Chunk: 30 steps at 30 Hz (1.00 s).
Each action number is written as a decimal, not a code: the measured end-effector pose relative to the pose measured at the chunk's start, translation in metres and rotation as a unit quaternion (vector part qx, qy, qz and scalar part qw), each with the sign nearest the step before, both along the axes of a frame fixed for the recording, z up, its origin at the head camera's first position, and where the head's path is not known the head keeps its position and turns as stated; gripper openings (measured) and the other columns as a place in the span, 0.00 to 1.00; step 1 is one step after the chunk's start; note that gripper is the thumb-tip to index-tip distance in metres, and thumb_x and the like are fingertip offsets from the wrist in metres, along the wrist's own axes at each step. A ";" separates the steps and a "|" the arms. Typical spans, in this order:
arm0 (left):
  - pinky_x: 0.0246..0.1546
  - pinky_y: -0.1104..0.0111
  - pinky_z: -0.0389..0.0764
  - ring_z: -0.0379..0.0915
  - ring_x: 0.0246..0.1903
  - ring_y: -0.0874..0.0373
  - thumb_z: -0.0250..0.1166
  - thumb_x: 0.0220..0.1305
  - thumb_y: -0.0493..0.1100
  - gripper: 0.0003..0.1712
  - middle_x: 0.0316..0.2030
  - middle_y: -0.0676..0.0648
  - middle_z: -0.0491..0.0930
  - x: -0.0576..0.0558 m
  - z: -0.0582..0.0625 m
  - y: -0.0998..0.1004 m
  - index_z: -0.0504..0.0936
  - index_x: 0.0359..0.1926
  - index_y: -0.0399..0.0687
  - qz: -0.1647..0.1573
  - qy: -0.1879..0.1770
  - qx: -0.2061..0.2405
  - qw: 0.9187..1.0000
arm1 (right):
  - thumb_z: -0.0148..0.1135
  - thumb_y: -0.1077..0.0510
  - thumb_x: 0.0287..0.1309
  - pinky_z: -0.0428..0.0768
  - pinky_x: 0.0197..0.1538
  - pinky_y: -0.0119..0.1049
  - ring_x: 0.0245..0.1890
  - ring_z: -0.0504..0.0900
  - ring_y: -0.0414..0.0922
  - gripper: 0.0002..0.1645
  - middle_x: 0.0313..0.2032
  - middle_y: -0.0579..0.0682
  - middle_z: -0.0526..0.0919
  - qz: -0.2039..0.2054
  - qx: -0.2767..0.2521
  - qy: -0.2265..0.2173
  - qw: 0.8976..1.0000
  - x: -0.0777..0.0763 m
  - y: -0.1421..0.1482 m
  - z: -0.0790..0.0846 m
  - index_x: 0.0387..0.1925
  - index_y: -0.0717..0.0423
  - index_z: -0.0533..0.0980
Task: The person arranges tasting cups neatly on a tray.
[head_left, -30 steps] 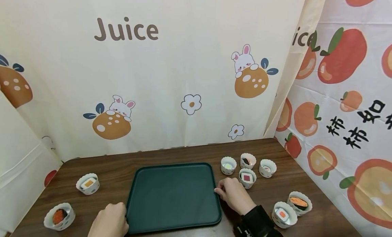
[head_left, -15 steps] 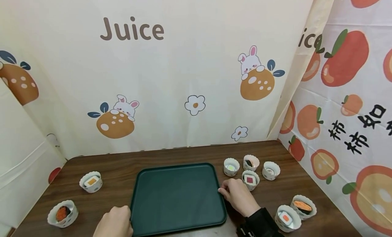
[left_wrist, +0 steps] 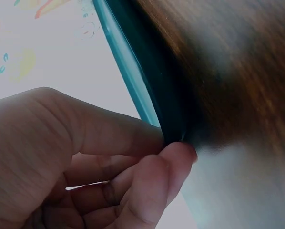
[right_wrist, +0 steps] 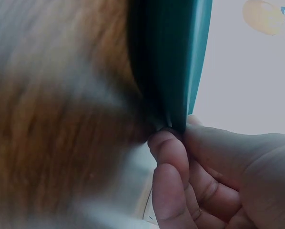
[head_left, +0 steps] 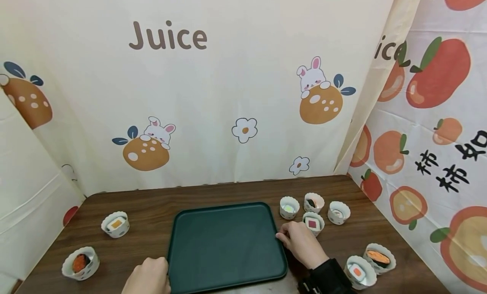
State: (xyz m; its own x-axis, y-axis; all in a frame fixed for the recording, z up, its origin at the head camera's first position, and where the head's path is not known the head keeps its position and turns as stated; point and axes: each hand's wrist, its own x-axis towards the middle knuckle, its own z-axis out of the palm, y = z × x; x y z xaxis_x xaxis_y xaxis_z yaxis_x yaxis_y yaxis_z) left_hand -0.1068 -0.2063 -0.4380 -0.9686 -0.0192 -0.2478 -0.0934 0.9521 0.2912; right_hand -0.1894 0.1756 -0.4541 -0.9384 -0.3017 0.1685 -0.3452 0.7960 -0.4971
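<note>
A dark green rectangular tray (head_left: 226,243) with a low raised rim lies in the middle of the head view. My left hand (head_left: 149,277) is at its near left corner. In the left wrist view, thumb and curled fingers (left_wrist: 149,183) pinch the tray's side wall (left_wrist: 154,76) from both faces. Farther along the opposite side, my right hand (head_left: 300,243) grips the right edge. The right wrist view has the thumb inside and bent fingers (right_wrist: 168,191) outside the tray wall (right_wrist: 176,62). Nothing lies on the tray.
Left of the tray stand two scalloped white cups, one with orange-topped sushi (head_left: 80,262), one with yellow-centred sushi (head_left: 115,224). Several similar cups (head_left: 289,208) cluster behind my right hand. Two more cups (head_left: 360,273) sit beside the right sleeve. Printed curtains (head_left: 213,95) enclose the table.
The head view has swung slightly left, so tray, cups and hands appear farther right. Both hands keep their grip on the tray's sides.
</note>
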 end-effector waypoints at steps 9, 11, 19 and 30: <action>0.27 0.54 0.81 0.78 0.24 0.52 0.72 0.61 0.33 0.11 0.21 0.47 0.80 -0.004 -0.001 0.000 0.81 0.23 0.43 -0.001 0.005 0.016 1.000 | 0.73 0.61 0.66 0.66 0.24 0.28 0.17 0.65 0.30 0.18 0.16 0.38 0.71 -0.009 -0.006 0.004 1.000 -0.001 0.003 0.003 0.20 0.50 0.79; 0.28 0.53 0.82 0.80 0.24 0.52 0.74 0.61 0.34 0.12 0.21 0.48 0.81 -0.006 0.000 -0.003 0.82 0.23 0.44 -0.001 0.002 0.017 1.000 | 0.73 0.62 0.66 0.66 0.24 0.28 0.17 0.65 0.30 0.19 0.16 0.38 0.70 -0.012 -0.005 0.003 1.000 0.000 0.003 0.003 0.19 0.50 0.79; 0.35 0.49 0.86 0.86 0.31 0.52 0.77 0.63 0.40 0.06 0.31 0.49 0.88 -0.020 0.017 -0.029 0.90 0.36 0.43 -0.001 0.017 0.007 1.000 | 0.72 0.57 0.68 0.65 0.25 0.29 0.17 0.67 0.32 0.17 0.16 0.38 0.73 -0.018 -0.009 -0.021 1.000 0.000 0.006 0.010 0.21 0.49 0.82; 0.30 0.40 0.82 0.84 0.34 0.33 0.79 0.57 0.39 0.26 0.40 0.27 0.84 -0.045 0.045 -0.097 0.83 0.52 0.27 -0.012 0.205 -0.039 0.978 | 0.71 0.54 0.70 0.68 0.26 0.29 0.19 0.69 0.31 0.14 0.19 0.37 0.76 0.004 -0.022 -0.029 0.999 0.005 0.004 0.022 0.26 0.50 0.84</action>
State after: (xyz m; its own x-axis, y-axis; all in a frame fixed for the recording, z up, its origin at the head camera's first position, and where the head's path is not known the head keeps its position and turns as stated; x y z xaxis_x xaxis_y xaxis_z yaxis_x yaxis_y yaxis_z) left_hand -0.1521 -0.3030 -0.3928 -0.9867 0.0021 0.1626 0.0393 0.9734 0.2259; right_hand -0.1843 0.1793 -0.4319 -0.9447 -0.3019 0.1278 -0.3207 0.7701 -0.5515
